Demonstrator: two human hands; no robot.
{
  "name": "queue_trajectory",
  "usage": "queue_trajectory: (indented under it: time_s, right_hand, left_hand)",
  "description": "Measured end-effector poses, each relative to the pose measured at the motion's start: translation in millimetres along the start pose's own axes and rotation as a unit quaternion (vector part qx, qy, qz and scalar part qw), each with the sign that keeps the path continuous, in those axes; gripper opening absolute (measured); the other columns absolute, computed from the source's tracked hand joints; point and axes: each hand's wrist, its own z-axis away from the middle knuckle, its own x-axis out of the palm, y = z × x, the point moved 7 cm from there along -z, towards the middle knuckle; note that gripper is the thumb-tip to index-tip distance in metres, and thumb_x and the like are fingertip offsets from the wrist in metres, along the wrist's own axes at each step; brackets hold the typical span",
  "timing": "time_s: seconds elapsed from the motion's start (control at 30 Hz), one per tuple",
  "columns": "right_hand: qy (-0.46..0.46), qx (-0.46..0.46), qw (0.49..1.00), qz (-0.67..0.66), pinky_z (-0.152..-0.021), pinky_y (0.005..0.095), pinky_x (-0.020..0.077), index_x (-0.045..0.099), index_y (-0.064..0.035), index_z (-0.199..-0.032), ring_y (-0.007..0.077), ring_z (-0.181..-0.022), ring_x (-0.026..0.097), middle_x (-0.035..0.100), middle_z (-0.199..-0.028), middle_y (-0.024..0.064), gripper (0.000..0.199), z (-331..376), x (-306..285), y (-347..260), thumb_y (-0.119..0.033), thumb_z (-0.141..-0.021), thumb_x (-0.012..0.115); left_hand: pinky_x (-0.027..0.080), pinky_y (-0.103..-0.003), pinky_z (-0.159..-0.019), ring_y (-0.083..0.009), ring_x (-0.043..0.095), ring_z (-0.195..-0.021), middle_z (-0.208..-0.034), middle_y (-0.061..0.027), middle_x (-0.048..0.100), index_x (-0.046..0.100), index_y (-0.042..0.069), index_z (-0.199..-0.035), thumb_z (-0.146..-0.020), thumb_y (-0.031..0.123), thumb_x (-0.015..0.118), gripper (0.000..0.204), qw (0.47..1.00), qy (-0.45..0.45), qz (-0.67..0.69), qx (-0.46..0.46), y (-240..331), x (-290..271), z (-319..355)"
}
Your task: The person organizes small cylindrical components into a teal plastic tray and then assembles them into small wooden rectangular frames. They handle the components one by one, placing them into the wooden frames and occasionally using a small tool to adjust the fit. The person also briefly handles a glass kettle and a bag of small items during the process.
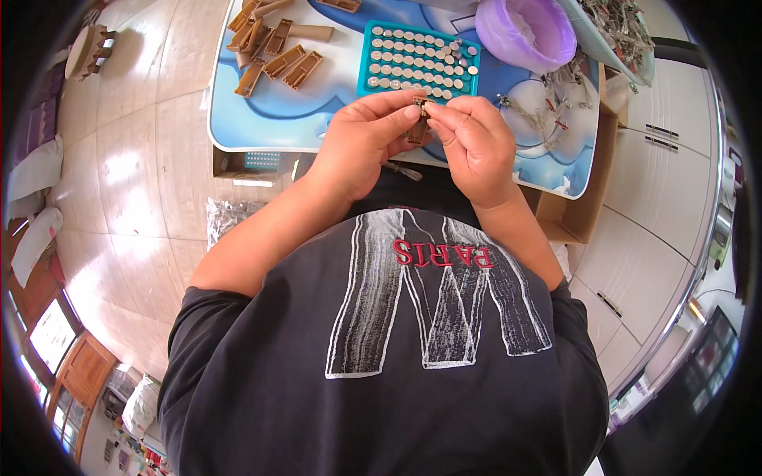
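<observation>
Near the table's front edge, my left hand (pixel 361 143) grips a small brown plastic housing (pixel 417 133), its thumb and forefinger at the far end. My right hand (pixel 476 147) pinches at that same end; a tiny light-coloured bit shows between the fingertips, too small to name. Just beyond both hands lies a teal tray (pixel 363 79) with rows of small round silver discs (pixel 409 61). More brown housings (pixel 284 61), open and hollow, are heaped at the table's far left.
A purple basket (pixel 548 55) stands at the far right of the blue-and-white table (pixel 309 119). Tangled wires with small parts (pixel 548 119) lie right of my hands, more in a bin (pixel 615 40) beyond. Cardboard boxes (pixel 583 214) sit under the table; white cabinets (pixel 659 190) stand to the right.
</observation>
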Motion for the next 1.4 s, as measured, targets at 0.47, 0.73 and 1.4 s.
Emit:
queue_trajectory:
  time_s: [0.47, 0.73, 1.4]
  right_hand:
    - [-0.016, 0.019, 0.993, 0.113, -0.052, 0.0295, 0.0428, 0.070, -0.0092, -0.084, 0.0186, -0.063, 0.054, 0.057, -0.077, 0.0027, 0.019, -3, -7, 38, -0.006, -0.066, 0.075]
    - [0.022, 0.000, 0.999, 0.024, -0.057, 0.0303, 0.0451, 0.065, -0.0040, -0.077, 0.0210, -0.067, 0.057, 0.057, -0.078, 0.0058, 0.015, -11, -12, 10, -0.003, -0.065, 0.074]
    - [-0.052, -0.078, 0.993, 0.073, -0.064, 0.0347, 0.0468, 0.065, -0.0032, -0.091, 0.0245, -0.074, 0.058, 0.060, -0.081, 0.0070, 0.022, -10, 12, -18, -0.002, -0.069, 0.068]
  left_hand:
    - [0.051, -0.034, -0.087, -0.0179, 0.062, -0.094, -0.105, -0.0098, 0.063, 0.055, -0.001, -0.117, -0.092, 0.009, 0.053, 0.027, 1.000, -0.004, -0.025, -0.009, 2, 4, -3]
    - [0.050, -0.034, -0.089, -0.0193, 0.062, -0.097, -0.107, -0.0099, 0.062, 0.055, -0.002, -0.118, -0.093, 0.008, 0.052, 0.027, 1.000, 0.001, -0.014, -0.007, -2, 2, -5]
    - [0.051, -0.030, -0.080, -0.0148, 0.062, -0.086, -0.096, -0.0076, 0.064, 0.058, -0.003, -0.110, -0.091, 0.011, 0.057, 0.023, 0.999, 0.039, 0.011, 0.011, 8, -5, 6]
